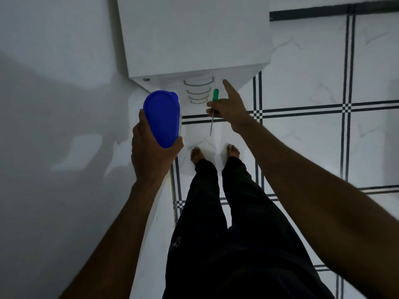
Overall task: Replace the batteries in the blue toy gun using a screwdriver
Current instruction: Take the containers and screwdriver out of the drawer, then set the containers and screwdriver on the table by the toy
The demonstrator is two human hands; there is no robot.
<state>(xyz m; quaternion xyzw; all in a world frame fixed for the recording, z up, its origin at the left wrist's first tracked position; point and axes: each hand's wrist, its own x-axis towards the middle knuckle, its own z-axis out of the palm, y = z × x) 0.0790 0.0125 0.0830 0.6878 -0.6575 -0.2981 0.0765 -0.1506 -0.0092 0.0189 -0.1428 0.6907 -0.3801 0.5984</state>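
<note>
Dark trousers point(226, 223) and bare feet fill the foreground, standing on the tiled floor point(302, 137) in front of a white drawer cabinet point(194, 39), the landmark here. Left of the cabinet's stacked handles point(198, 91), the left hand point(151, 152) grips a container with a blue lid point(162, 117) from below, fingers curled round its lower edge. Just right of the handles, the right hand point(228, 108) holds a green-handled screwdriver point(212, 111), long axis near vertical, tip pointing down, with the index finger stretched toward the cabinet's front. No blue toy gun shows; I cannot tell where it is. The right hand is nearer the handles, so any drawer pull likely falls to it. Open floor lies right of the cabinet; a wall closes the left.
</note>
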